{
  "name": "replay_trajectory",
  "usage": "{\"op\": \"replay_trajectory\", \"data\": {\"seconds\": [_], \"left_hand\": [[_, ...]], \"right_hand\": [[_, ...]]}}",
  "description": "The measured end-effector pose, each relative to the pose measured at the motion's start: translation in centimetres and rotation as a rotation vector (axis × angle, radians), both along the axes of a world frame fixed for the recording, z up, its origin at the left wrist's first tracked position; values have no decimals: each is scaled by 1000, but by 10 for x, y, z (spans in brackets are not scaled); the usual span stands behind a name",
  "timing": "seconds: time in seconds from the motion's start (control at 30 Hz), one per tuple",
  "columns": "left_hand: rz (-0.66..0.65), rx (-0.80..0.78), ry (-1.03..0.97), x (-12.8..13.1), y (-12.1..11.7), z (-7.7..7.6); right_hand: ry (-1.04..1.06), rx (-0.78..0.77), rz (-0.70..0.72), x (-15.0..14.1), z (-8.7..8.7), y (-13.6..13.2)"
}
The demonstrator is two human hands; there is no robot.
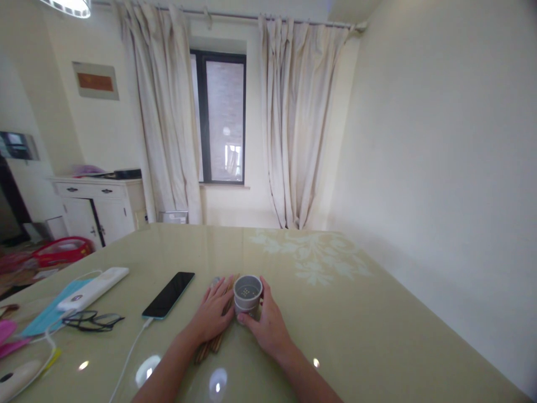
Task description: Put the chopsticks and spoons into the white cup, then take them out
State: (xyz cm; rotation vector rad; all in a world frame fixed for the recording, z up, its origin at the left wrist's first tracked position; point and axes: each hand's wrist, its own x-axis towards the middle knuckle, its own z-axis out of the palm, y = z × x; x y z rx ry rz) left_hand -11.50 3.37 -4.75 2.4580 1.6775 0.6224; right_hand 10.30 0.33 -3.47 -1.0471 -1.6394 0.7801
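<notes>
My right hand (268, 327) is wrapped round the side of a grey round cup (246, 305), thumb in front and fingers behind. The cup stands upright, and small light dots, perhaps drain holes, show on its inside bottom. Just left of it, my left hand (213, 313) lies flat with fingers stretched out over a bundle of wooden chopsticks (203, 352). Their lower ends stick out below the palm and a few tips show by the fingers; the middle is hidden. A small greyish thing (215, 281) peeks out past the left fingertips, too covered to name.
On the glossy table (356, 336) lie a black phone (168, 295) with a white cable, folded glasses (93, 321), a white power strip (94, 288) and a blue face mask (54, 308). A white computer mouse-like object (20, 378) sits front left. A wall (444, 168) borders the right edge.
</notes>
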Motion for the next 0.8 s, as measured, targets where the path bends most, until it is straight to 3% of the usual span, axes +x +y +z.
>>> {"op": "replay_trajectory", "data": {"seconds": [0.37,0.53,0.67,0.8], "left_hand": [[10,25,22,-13,6,1],[6,168,-124,-9,5,13],[198,195,-281,-12,6,29],[371,147,-283,-16,5,36]], "right_hand": [[-37,-23,-14,1,4,0],[-37,-14,-27,1,6,-1],[-50,-14,-41,1,7,0],[-49,16,-50,2,7,-1]]}}
